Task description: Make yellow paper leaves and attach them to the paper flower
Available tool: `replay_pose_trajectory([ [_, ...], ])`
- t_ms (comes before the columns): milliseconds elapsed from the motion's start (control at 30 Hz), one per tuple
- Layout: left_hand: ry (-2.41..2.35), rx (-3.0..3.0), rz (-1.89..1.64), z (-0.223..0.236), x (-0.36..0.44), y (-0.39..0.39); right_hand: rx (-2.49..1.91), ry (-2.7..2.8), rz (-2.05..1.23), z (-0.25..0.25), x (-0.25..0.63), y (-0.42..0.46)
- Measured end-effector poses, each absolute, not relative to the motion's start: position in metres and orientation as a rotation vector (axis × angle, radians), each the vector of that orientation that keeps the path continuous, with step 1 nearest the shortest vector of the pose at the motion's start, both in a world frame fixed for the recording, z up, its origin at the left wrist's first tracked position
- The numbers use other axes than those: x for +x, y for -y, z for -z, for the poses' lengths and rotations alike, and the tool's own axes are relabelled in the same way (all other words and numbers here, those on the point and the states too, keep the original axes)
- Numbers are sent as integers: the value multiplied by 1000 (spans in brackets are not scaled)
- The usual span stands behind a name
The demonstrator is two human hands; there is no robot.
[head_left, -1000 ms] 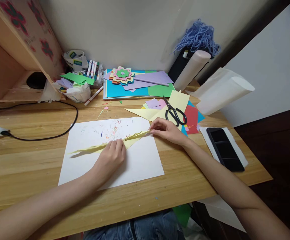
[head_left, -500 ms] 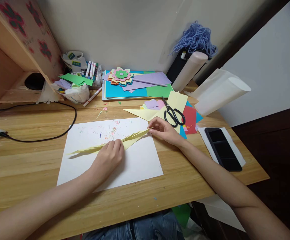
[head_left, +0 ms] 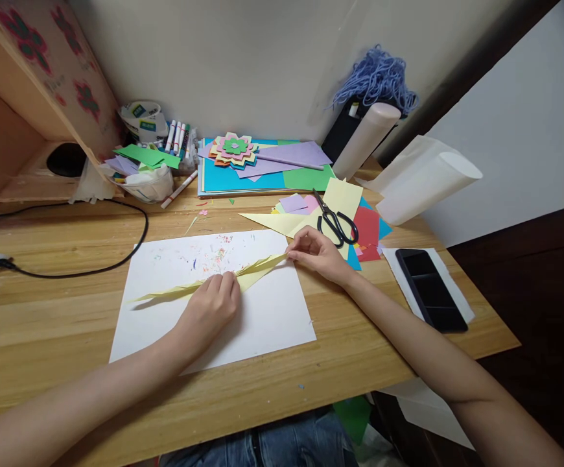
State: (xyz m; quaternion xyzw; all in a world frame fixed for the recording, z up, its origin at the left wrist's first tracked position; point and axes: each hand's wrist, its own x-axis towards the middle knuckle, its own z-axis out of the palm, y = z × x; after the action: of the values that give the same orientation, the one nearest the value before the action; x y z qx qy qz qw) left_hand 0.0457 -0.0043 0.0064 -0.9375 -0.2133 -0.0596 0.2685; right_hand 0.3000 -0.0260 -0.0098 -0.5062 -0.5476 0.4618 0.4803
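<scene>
The left hand (head_left: 212,301) has its fingers curled down on the middle of a long yellow strip (head_left: 262,267), pinching it. The right hand (head_left: 318,254) pinches the strip's far right end between thumb and finger. The strip has folds in it and lies slantwise over a big white sheet (head_left: 272,314), which has little colored specks near its top. The sheet is flat on the wooden bench (head_left: 360,360). Just past the right hand, black scissors (head_left: 336,227) sit on top of yellow paper (head_left: 347,193), with red paper (head_left: 367,227) and some blue bits beside it. A black phone (head_left: 430,288) lies on a white napkin (head_left: 463,301) at the right. At the back, a paper flower (head_left: 235,148) rests on a pile of colored paper (head_left: 223,178). Left of that pile are markers (head_left: 177,137) and a tub (head_left: 152,187) full of paper scraps. Fluffy blue yarn (head_left: 376,78) sits on a black holder (head_left: 343,133) by the wall.
</scene>
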Motion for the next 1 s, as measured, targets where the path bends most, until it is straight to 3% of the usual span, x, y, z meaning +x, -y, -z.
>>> replay_pose_trajectory([
  [633,569,-2492,180,-7,47,5,-1243,2156,-155,16,313,27],
  [1000,603,-2529,173,-8,49,8,-1304,2121,-177,9,293,29],
])
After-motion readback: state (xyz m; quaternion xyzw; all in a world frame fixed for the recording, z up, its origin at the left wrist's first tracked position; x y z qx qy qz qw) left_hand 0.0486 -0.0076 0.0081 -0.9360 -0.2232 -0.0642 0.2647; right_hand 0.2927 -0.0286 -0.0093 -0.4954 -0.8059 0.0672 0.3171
